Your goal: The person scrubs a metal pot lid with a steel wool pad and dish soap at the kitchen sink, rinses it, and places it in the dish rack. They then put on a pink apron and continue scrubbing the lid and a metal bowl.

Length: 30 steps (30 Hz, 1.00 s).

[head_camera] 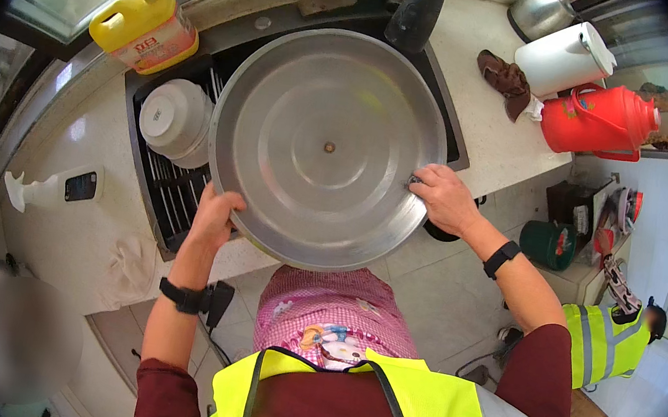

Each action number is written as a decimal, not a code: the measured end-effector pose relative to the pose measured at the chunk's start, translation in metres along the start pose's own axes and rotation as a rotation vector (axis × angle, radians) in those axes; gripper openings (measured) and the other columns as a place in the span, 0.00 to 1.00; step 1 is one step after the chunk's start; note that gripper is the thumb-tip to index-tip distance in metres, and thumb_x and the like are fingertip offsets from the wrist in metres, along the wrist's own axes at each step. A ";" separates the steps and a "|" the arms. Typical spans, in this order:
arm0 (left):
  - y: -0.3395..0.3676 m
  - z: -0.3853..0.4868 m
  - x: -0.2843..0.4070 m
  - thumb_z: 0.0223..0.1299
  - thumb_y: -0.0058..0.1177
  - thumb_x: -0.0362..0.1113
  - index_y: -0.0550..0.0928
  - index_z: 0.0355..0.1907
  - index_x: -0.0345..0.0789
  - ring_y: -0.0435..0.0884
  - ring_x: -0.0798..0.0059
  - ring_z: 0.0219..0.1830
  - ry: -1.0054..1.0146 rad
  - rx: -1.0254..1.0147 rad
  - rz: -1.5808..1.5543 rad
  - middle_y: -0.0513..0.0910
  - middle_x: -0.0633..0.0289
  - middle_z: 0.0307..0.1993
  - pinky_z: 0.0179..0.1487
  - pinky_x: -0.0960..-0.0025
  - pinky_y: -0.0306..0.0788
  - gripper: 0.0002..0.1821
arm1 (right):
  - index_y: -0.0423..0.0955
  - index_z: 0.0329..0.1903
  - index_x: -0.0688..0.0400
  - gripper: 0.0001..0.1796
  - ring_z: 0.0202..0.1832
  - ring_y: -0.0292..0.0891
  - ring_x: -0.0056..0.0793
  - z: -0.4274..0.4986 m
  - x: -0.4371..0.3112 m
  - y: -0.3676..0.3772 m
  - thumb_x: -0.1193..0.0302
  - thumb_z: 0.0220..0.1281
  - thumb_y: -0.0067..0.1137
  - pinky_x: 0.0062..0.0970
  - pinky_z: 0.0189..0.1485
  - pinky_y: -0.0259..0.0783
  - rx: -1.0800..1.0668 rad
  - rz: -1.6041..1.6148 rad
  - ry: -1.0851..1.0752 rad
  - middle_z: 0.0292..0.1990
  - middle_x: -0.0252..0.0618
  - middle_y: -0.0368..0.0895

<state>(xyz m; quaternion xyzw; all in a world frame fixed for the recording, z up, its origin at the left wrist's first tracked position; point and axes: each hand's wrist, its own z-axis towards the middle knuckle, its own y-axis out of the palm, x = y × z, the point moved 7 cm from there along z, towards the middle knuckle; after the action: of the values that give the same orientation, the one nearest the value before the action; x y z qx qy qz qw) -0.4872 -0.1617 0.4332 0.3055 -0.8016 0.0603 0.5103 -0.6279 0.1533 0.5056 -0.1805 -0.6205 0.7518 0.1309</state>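
Note:
A large, round, grey metal lid (pixel 321 207) is held over the black sink (pixel 458 155), with its ringed face and a small central screw towards me. My left hand (pixel 216 215) grips its lower left rim, thumb on the face. At the right side, my right hand (pixel 445 201) presses a small dark-grey scourer (pixel 415 181), apparently steel wool, against the lid near the rim. Left of the lid, white bowls (pixel 171 121) are stacked upside down on a slatted drying rack (pixel 175 187). The lid hides most of the sink basin.
A yellow detergent bottle (pixel 146 25) stands behind the bowls. Behind the lid is a dark faucet (pixel 419 14). On the right counter are a brown cloth (pixel 506 79), white jug (pixel 562 58) and red thermos (pixel 595 119). Farther right, a person in a hi-vis vest (pixel 597 344) reaches towards a shelf.

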 end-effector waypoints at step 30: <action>0.085 -0.009 -0.080 0.62 0.44 0.25 0.61 0.59 0.21 0.81 0.50 0.49 -0.202 -0.058 -0.168 0.74 0.44 0.53 0.46 0.51 0.83 0.23 | 0.82 0.39 0.53 0.12 0.50 0.75 0.39 0.013 0.041 0.032 0.75 0.50 0.58 0.35 0.53 0.72 -0.220 0.000 -0.080 0.45 0.42 0.80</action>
<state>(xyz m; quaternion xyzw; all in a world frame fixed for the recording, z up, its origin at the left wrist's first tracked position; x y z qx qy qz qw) -0.5042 -0.0553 0.3877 0.3611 -0.8219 -0.0370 0.4390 -0.6692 0.1526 0.4721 -0.1637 -0.7041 0.6857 0.0855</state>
